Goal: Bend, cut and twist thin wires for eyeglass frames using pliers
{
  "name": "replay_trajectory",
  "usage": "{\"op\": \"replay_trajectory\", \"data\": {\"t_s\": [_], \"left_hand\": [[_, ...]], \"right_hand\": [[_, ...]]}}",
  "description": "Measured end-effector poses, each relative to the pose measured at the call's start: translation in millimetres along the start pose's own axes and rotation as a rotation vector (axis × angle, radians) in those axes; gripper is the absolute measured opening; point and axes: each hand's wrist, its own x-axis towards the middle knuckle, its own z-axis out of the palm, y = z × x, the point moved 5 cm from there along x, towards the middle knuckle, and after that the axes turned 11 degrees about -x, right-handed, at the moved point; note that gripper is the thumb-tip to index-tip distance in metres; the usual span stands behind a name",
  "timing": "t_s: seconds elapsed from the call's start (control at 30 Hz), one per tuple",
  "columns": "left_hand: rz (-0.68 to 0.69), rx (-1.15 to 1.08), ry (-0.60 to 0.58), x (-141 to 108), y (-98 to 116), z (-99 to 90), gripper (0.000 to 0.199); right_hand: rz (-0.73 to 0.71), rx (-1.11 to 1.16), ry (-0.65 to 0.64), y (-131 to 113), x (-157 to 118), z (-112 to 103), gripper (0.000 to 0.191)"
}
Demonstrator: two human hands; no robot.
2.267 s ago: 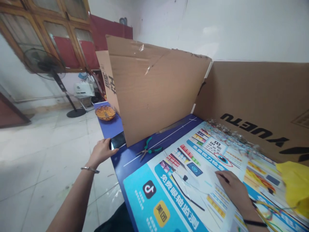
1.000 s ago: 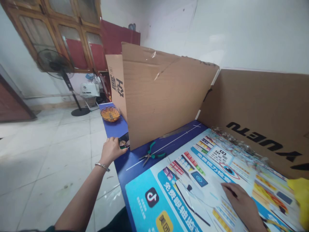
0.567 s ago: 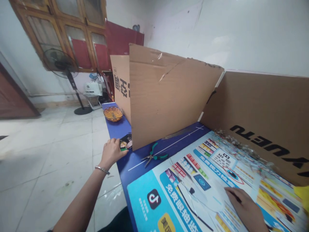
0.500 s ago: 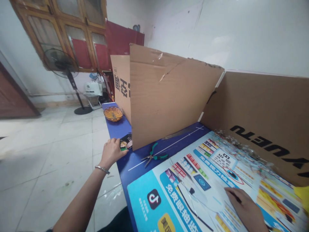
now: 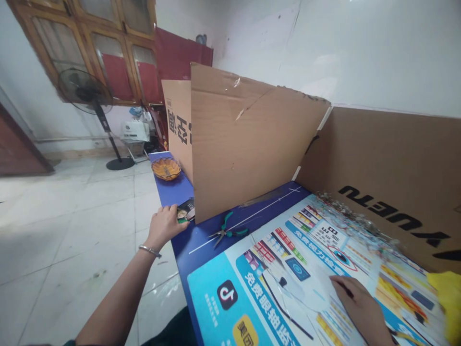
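Head view: the left hand (image 5: pixel 163 225) was closed partway around the end of a phone (image 5: pixel 186 211), fingers along one side and thumb along the other, at the edge of the blue table (image 5: pixel 185 247). The phone reached out from that hand towards the foot of an upright cardboard panel (image 5: pixel 248 144), its screen lit with a picture. Beyond the left hand, farther along the table, sat a wicker-like basket (image 5: pixel 166 168); to its right lay green-handled pliers (image 5: pixel 225 231), apart from the fingers, their handles spread. The right hand (image 5: pixel 358 305) rested low over a printed sheet (image 5: pixel 205 283), fingers curled in; whether it held anything I could not tell. Past it, along the second cardboard panel (image 5: pixel 389 154), ran a tangled heap of wires (image 5: pixel 349 211), and to its right was something yellow (image 5: pixel 448 293)
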Motion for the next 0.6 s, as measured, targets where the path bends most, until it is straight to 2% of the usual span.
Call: {"op": "replay_trajectory", "data": {"t_s": [0.13, 0.27, 0.4, 0.5, 0.6], "left_hand": [[-0.044, -0.053, 0.044, -12, -8, -6.5, 0.052], [-0.065, -0.149, 0.073, -36, -22, -19.4, 0.050], [-0.047, -0.273, -0.032, -63, -28, -26.7, 0.048], [0.027, -0.336, -0.109, -77, -16, -23.4, 0.046], [0.120, -0.330, -0.187, -78, 14, -10.4, 0.045]], "right_hand": [[-0.009, -0.004, -0.007, -3, 0, -1, 0.034], [0.002, -0.017, 0.005, -9, -3, -5, 0.034], [-0.006, -0.012, 0.017, -15, -4, -7, 0.033], [0.006, -0.010, 0.016, -15, -3, -7, 0.032], [0.003, -0.005, 0.009, -15, -4, -6, 0.030]]}}
